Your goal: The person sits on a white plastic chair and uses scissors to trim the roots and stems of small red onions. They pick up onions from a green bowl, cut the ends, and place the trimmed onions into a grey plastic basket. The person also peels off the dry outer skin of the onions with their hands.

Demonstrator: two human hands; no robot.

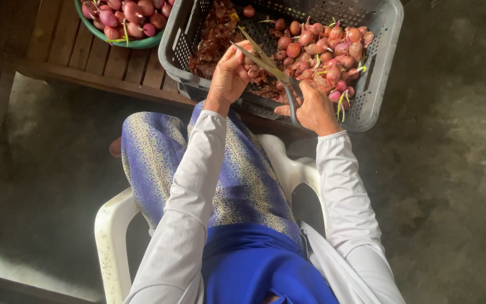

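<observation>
Blue cloth (pixel 254 270) covers the lap. Above it, the right hand (pixel 313 110) grips open scissors (pixel 268 65) by the handle — the left hand (pixel 232 73) pinches a shallot, mostly hidden, over the grey crate (pixel 378 67).

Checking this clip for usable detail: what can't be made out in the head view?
- What the left hand pinches: hidden by its own fingers.
- Handles of the scissors: covered by the right hand.
- Green bowl of shallots: cut off by the top edge.
- Grey crate: far rim cut off at the top; its floor is buried under shallots and peels.
</observation>
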